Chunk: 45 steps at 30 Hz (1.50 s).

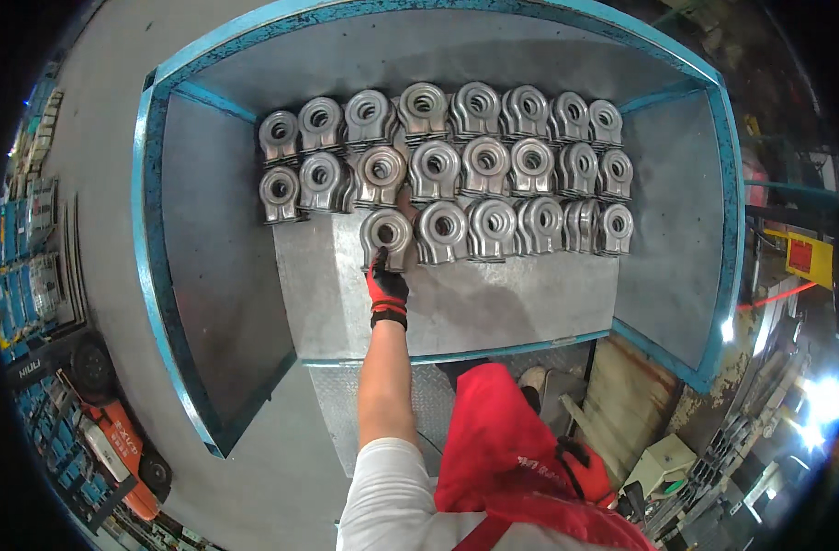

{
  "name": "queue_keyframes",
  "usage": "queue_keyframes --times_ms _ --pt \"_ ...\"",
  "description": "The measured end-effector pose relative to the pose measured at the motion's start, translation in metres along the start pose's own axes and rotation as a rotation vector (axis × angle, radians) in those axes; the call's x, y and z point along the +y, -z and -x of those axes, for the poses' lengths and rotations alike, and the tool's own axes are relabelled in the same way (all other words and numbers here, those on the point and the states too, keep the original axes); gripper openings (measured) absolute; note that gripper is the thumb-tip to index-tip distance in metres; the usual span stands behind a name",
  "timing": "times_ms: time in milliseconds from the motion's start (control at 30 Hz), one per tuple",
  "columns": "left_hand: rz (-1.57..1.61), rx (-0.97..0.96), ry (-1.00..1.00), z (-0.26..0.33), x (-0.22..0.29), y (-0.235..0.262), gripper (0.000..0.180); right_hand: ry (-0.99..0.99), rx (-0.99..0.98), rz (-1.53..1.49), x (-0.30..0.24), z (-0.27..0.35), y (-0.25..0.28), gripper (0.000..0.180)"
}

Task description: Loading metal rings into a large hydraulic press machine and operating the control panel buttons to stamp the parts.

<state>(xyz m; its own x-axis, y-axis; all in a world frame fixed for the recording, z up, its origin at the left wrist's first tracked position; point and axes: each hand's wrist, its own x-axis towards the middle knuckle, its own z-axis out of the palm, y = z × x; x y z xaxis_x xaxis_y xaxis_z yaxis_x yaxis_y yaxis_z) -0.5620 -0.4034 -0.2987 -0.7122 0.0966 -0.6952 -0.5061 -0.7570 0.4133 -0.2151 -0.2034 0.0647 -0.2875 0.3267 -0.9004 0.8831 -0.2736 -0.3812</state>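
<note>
My left hand [388, 285], in a red and black glove, reaches forward to the near-left end of the front row. Its fingers close on the lower edge of a ring-shaped stamped metal part [386, 230], with a dark fingertip by the central hole. Similar metal parts stand in stacked rows behind it, such as one stack [382, 170] just beyond and another [442, 225] to the right. My right hand [586, 466], also in a red and black glove, is low beside the red apron [493, 432]; its fingers are hard to make out.
A blue-framed metal bin [153, 275] with grey side walls surrounds the parts on three sides. Its front lip [456, 354] runs near my body. An orange forklift [125, 450] is on the floor at left. A beige box [663, 466] and machinery stand at right.
</note>
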Motion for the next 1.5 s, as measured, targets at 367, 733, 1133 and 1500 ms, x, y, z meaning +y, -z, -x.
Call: queue_keyframes --times_ms 367,733,1133,1500 --pt "-1.078 0.108 0.316 0.041 0.005 -0.032 0.044 0.157 0.01 0.038 -0.014 0.011 0.006 0.039" --pt "-1.02 -0.357 0.67 0.218 -0.12 -0.099 0.042 0.303 0.188 -0.006 0.052 0.061 0.074 0.053" --pt "-1.017 -1.232 1.015 0.504 -0.362 -0.252 0.041 0.431 0.612 -0.446 0.178 0.109 0.191 0.047" --pt "-0.908 -0.775 0.908 0.633 -0.5 -0.303 0.025 0.31 0.626 -0.578 0.243 0.134 0.235 0.046"
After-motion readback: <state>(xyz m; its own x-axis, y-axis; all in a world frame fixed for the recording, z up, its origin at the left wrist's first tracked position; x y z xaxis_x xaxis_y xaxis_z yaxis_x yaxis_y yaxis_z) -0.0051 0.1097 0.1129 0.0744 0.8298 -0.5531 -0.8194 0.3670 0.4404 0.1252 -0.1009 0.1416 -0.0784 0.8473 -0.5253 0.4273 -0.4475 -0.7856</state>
